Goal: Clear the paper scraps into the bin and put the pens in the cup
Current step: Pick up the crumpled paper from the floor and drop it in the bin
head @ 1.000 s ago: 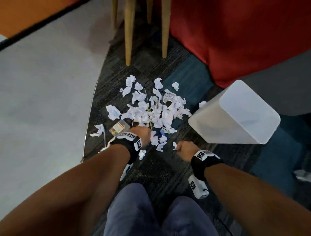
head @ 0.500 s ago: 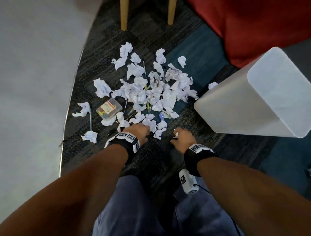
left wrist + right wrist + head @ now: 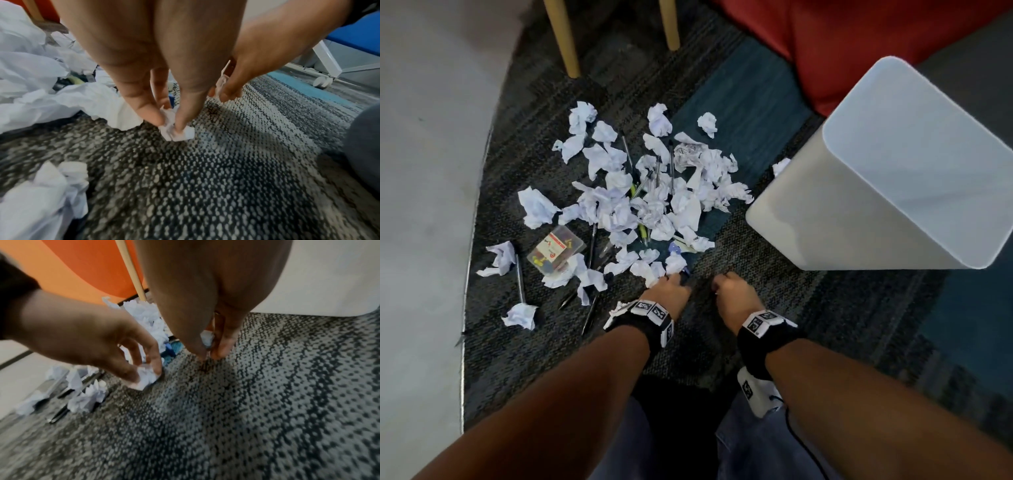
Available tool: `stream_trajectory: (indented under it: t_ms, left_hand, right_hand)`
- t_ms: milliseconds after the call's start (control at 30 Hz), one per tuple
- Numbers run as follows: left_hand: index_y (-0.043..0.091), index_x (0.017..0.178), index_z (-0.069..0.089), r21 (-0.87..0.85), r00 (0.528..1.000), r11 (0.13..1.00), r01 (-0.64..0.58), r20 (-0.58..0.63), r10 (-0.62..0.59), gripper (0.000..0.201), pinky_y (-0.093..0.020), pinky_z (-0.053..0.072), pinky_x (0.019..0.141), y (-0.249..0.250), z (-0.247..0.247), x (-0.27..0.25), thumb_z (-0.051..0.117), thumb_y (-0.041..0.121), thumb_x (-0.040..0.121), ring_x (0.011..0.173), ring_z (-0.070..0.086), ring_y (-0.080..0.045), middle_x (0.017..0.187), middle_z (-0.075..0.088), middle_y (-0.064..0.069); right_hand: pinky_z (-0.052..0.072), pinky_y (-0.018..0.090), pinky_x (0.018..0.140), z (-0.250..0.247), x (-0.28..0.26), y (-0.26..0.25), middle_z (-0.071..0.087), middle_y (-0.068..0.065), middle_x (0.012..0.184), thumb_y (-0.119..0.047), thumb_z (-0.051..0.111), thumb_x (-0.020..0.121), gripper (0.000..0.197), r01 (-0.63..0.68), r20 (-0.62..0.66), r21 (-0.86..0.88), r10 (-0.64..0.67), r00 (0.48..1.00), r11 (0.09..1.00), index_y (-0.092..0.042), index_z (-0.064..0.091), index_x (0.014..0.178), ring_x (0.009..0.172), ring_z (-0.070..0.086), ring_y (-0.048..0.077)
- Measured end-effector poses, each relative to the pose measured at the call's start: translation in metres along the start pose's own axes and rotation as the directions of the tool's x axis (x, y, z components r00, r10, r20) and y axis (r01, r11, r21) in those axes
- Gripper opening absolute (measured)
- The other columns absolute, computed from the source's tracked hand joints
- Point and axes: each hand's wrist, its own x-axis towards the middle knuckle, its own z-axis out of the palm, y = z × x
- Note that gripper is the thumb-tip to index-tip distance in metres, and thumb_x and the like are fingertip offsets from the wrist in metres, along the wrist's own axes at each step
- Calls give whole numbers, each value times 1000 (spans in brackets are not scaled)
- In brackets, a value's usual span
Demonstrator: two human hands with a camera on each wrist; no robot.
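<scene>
A heap of crumpled white paper scraps (image 3: 643,202) lies on the dark carpet, with several pens (image 3: 592,240) mixed in and around it. The white bin (image 3: 808,212) stands to the right of the heap. My left hand (image 3: 671,278) is at the heap's near edge; in the left wrist view its fingertips (image 3: 180,125) pinch a small scrap (image 3: 179,133) on the carpet. Just to the right, my right hand (image 3: 719,281) pinches another small scrap (image 3: 207,337) between thumb and fingers, close to the carpet.
A clear plastic box of push pins (image 3: 556,250) lies left of the heap, beside a grey pen (image 3: 519,277). Two wooden chair legs (image 3: 566,41) stand behind the heap, and a red seat (image 3: 859,41) behind the bin. My knees are below the hands.
Both hands have reached forward and down to the carpet. The right hand, a fist before, now pinches a small scrap. The left hand has shifted right to the heap's near edge and pinches a scrap.
</scene>
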Motion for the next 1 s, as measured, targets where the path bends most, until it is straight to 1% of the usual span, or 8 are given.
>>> stream_trajectory:
  t_ms: [167, 233, 333, 500, 600, 667, 833, 1000]
  left_hand:
    - [17, 114, 55, -102, 998, 993, -62, -29, 59, 29, -40, 45, 85, 12, -45, -27, 50, 4, 88, 112, 48, -34, 114, 48, -12]
    - [22, 116, 52, -182, 995, 980, -80, -68, 68, 35, -40, 46, 88, 23, -77, -46, 48, 3, 87, 113, 49, -30, 114, 49, -9]
    - [26, 116, 52, -261, 980, 957, -129, -183, 82, 37, -39, 45, 94, 41, -132, -76, 48, 4, 87, 113, 48, -25, 117, 51, -6]
    - [20, 101, 56, -294, 897, 915, -277, -421, 136, 26, -27, 42, 81, 69, -219, -112, 53, 1, 83, 101, 56, -24, 106, 56, -6]
    - [20, 100, 56, -289, 830, 888, -358, -534, 161, 26, -24, 39, 82, 89, -256, -117, 57, 2, 81, 99, 56, -21, 104, 57, -4]
    - [19, 102, 57, -277, 799, 876, -394, -575, 177, 25, -28, 42, 86, 105, -275, -114, 59, 5, 82, 98, 57, -22, 104, 57, -4]
    - [16, 112, 57, -316, 771, 851, -420, -619, 150, 30, -30, 43, 91, 138, -298, -95, 59, 8, 83, 102, 57, -22, 110, 55, -6]
    - [16, 110, 58, -310, 804, 865, -394, -573, 160, 27, -33, 44, 91, 153, -291, -83, 59, 8, 84, 104, 56, -24, 112, 55, -6]
  right_hand:
    - [48, 36, 75, -51, -28, -14, 63, 12, 109, -16, 51, 92, 29, 17, -94, 163, -2, 996, 987, -19, 54, 121, 95, 62, 35]
    - [51, 37, 79, -83, -49, -23, 66, 9, 115, -19, 55, 91, 37, 47, -136, 214, -18, 991, 976, -24, 52, 128, 101, 63, 31]
    - [52, 37, 85, -134, -83, -37, 67, -1, 117, -24, 60, 89, 31, 111, -244, 211, -57, 968, 971, -30, 61, 119, 103, 65, 23]
    - [50, 28, 84, -219, -124, -48, 71, -5, 108, -20, 64, 89, 24, 230, -505, 214, -94, 858, 949, -28, 67, 111, 94, 64, 15]
    - [39, 14, 81, -258, -127, -34, 71, -2, 105, -17, 66, 88, 21, 221, -624, 277, 0, 781, 935, -19, 69, 109, 89, 62, 11]
    - [37, 13, 80, -275, -123, -16, 69, -1, 104, -14, 66, 87, 21, 186, -671, 327, 89, 736, 927, -17, 69, 108, 88, 61, 11]
    - [43, 28, 88, -287, -101, 23, 66, 8, 105, -10, 64, 86, 22, 15, -617, 418, 272, 738, 908, -12, 68, 108, 90, 63, 27]
    - [47, 35, 94, -276, -90, 43, 69, 8, 114, -22, 63, 87, 34, -213, -400, 453, 411, 820, 866, -20, 63, 121, 109, 61, 30]
